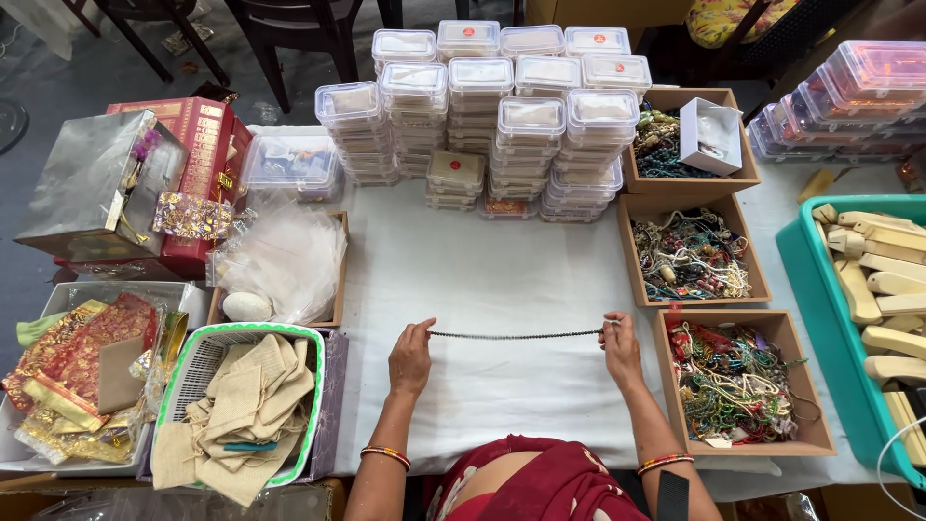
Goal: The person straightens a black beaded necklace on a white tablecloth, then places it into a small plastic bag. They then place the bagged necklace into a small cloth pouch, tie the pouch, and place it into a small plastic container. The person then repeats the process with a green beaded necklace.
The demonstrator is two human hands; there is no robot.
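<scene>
A thin dark beaded string [516, 336] is stretched straight across the white cloth [482, 270] between my two hands. My left hand [411, 355] pinches its left end with the fingers closed. My right hand [620, 347] pinches the right end. Both wrists carry red and gold bangles. The string runs level, just above the cloth.
Stacks of clear lidded boxes [482, 106] stand at the back. Three brown trays of coloured bead strings [738, 381] line the right, beside a teal bin of wooden pieces [873, 289]. On the left: a basket of cloth pouches [246, 400], a tray of clear bags [285, 260], gift boxes [145, 178].
</scene>
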